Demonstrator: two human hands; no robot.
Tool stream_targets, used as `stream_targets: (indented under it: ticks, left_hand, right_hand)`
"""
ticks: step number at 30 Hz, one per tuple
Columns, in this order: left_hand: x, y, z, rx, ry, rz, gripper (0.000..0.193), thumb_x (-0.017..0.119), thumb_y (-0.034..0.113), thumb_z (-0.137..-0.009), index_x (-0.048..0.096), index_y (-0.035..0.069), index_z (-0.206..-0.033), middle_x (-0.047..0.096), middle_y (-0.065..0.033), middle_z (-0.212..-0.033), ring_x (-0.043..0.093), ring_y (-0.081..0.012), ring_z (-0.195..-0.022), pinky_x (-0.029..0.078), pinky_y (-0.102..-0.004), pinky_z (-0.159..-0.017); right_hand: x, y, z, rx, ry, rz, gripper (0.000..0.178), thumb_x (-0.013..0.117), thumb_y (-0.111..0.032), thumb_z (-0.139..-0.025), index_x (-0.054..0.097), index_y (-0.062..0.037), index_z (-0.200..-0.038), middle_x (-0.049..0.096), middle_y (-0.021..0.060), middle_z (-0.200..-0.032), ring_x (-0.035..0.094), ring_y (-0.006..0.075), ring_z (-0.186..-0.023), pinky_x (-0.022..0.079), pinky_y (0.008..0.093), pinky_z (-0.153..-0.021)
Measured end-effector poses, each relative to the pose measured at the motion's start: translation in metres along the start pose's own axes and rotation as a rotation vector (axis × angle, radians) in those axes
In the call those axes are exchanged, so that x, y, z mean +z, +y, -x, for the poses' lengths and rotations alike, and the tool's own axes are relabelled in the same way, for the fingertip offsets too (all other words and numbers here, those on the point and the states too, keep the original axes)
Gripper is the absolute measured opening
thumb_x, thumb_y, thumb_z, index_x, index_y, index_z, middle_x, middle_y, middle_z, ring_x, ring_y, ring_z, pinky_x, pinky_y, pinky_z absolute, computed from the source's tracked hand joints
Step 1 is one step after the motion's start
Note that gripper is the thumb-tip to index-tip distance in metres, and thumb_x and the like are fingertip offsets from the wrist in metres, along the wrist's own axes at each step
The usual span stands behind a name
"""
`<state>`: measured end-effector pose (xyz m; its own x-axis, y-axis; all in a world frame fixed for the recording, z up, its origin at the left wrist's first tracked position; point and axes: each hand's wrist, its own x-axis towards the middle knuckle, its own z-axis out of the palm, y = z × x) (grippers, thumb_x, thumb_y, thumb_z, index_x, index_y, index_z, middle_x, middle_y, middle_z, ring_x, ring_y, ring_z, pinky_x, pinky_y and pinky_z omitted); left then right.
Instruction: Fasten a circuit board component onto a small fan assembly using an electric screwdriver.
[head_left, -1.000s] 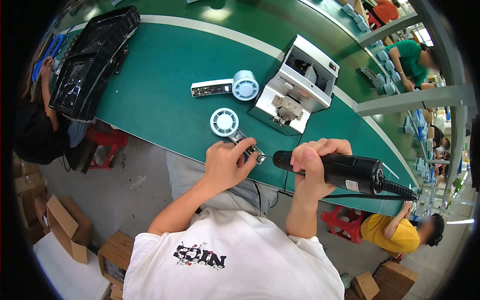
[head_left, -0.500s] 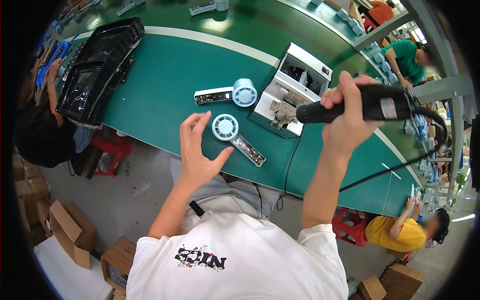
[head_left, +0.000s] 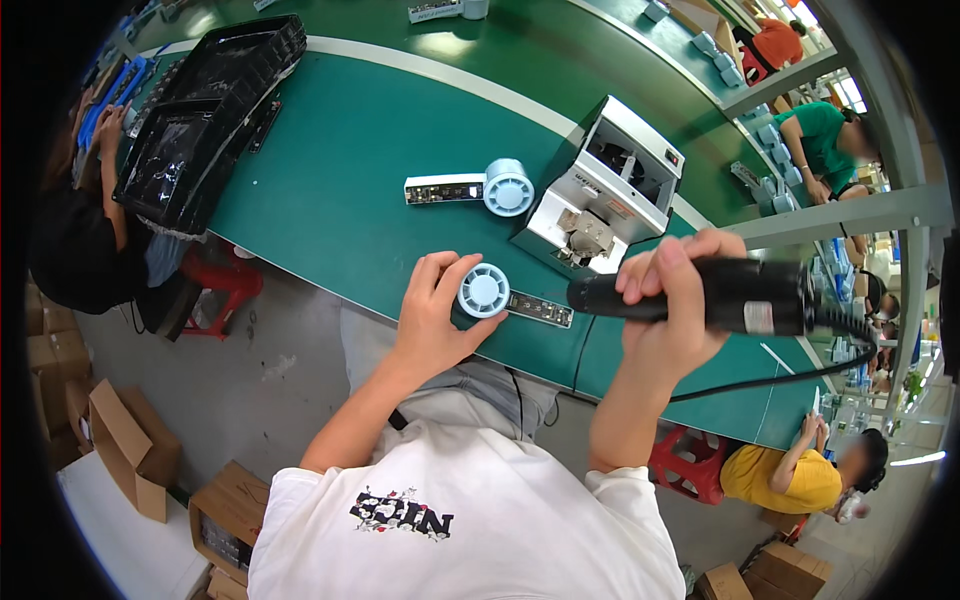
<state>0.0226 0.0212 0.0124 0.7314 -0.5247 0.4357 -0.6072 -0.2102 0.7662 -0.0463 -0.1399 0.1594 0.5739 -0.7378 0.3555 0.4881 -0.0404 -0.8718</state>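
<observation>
My left hand [head_left: 432,318] is closed around the round head of a light-blue handheld fan [head_left: 484,290] near the table's front edge. The fan's opened handle points right and bares a circuit board [head_left: 541,309]. In my right hand [head_left: 672,320] is a black electric screwdriver [head_left: 755,292], held sideways with its nose close to the end of that handle. The tip itself is too unclear to make out. Farther back lies a second light-blue fan [head_left: 508,188], its handle open to the left. A white and grey screw feeder [head_left: 560,222] stands just beyond the screwdriver.
Black trays [head_left: 178,165] stand at the table's left end, beside a person in black. The green conveyor [head_left: 530,50] runs along the far side, carrying another fan. The screwdriver's black cable [head_left: 760,383] trails at right. A person in yellow [head_left: 785,478] sits beyond it.
My left hand, open before, has closed on the nearer fan, whose handle has swung to point more to the right. The screwdriver has come away from the feeder, down to the fan's handle.
</observation>
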Motion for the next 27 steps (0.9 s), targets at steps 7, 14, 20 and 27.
stream_targets:
  ticks: [7, 14, 20, 27]
  left_hand:
    - [0.003, -0.006, 0.0, 0.03, 0.017, -0.041, 0.063, 0.087, 0.012, -0.06, 0.059, 0.003, -0.116, 0.06, -0.0147, -0.111, 0.057, -0.034, -0.099, 0.049, -0.0418, -0.082]
    - [0.002, -0.007, 0.001, 0.033, 0.008, -0.038, 0.063, 0.087, 0.012, -0.06, 0.059, 0.003, -0.117, 0.062, -0.014, -0.111, 0.058, -0.0339, -0.098, 0.049, -0.0419, -0.082]
    - [0.003, -0.007, 0.001, 0.033, 0.011, -0.048, 0.063, 0.086, 0.012, -0.06, 0.059, 0.003, -0.116, 0.062, -0.0141, -0.11, 0.058, -0.0338, -0.097, 0.049, -0.0418, -0.081]
    - [0.004, -0.008, 0.001, 0.036, 0.003, -0.043, 0.064, 0.086, 0.011, -0.059, 0.059, 0.002, -0.116, 0.062, -0.0148, -0.111, 0.057, -0.0347, -0.096, 0.048, -0.042, -0.08]
  right_hand:
    - [0.012, 0.003, 0.027, 0.02, -0.029, 0.117, 0.019, 0.06, 0.003, -0.084, 0.046, -0.0011, -0.095, 0.047, 0.007, -0.062, 0.048, 0.0157, -0.046, 0.046, 0.032, -0.048]
    - [0.013, 0.017, 0.029, 0.051, -0.037, 0.118, 0.019, 0.06, 0.005, -0.084, 0.046, -0.0019, -0.095, 0.051, 0.0077, -0.064, 0.05, 0.015, -0.048, 0.047, 0.0313, -0.05]
    - [0.015, 0.021, 0.032, 0.044, -0.042, 0.148, 0.021, 0.061, 0.007, -0.084, 0.045, -0.0022, -0.095, 0.051, 0.0075, -0.064, 0.05, 0.0141, -0.048, 0.047, 0.0309, -0.05]
    - [0.014, 0.033, 0.033, -0.006, -0.105, 0.181, 0.025, 0.063, 0.008, -0.083, 0.043, -0.0041, -0.093, 0.053, 0.0071, -0.066, 0.049, 0.0124, -0.048, 0.047, 0.029, -0.05]
